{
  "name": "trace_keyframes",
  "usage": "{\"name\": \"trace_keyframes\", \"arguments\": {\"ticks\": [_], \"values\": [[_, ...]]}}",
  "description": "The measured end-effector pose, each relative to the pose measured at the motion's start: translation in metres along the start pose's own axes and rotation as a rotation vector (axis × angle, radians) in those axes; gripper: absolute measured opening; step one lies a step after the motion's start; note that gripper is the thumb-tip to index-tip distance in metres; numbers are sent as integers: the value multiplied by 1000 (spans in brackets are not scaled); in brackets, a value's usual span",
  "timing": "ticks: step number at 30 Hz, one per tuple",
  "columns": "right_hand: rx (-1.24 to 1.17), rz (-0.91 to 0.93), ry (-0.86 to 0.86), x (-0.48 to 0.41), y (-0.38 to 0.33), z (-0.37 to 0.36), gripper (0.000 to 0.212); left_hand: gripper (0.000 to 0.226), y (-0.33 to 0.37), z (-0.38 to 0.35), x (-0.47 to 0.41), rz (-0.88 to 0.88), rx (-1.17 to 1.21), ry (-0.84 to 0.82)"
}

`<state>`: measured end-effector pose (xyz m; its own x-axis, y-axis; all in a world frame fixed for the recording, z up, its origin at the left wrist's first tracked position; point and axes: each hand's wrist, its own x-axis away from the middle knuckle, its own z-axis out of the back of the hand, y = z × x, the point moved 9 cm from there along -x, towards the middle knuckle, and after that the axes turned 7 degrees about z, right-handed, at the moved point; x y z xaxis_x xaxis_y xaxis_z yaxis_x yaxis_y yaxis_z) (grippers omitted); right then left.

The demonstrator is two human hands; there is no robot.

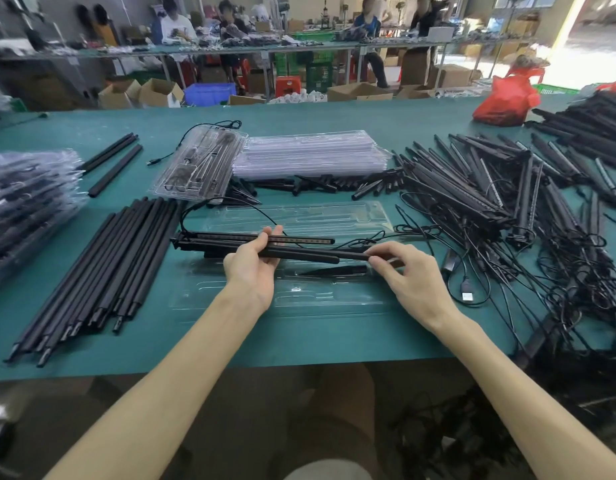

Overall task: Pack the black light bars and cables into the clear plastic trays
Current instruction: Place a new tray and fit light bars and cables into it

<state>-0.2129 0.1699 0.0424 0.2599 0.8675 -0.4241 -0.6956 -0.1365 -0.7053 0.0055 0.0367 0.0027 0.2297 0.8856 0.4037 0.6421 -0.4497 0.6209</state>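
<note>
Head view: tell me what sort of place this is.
Probably a small factory packing line: a green workbench heaped with black light bars, a stack of clear plastic trays, and other workers at a long bench behind.

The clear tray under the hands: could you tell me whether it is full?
Mostly empty: the clear tray holds only one black pointed piece; the left hand and right hand hold the black bars above it.

no text, label or number is readable on anything here.
</note>
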Motion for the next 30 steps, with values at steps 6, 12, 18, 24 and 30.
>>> {"name": "trace_keyframes", "arguments": {"ticks": [6,12,18,24,30], "values": [[-13,-4,23,1,0,0,14,14,-1,2,0,-13,-4,-11],[9,13,17,2,1,-3,12,13,-1,2,0,-50,-41,-33],[42,55,-22,1,-4,-6,7,13,-2,3,1,-58,-71,-30],[98,46,89,1,-3,7,10,14,8,5,1,-73,-151,-3],[104,-1,128,1,4,12,13,16,63,36,-10,-149,-68,146]]}}
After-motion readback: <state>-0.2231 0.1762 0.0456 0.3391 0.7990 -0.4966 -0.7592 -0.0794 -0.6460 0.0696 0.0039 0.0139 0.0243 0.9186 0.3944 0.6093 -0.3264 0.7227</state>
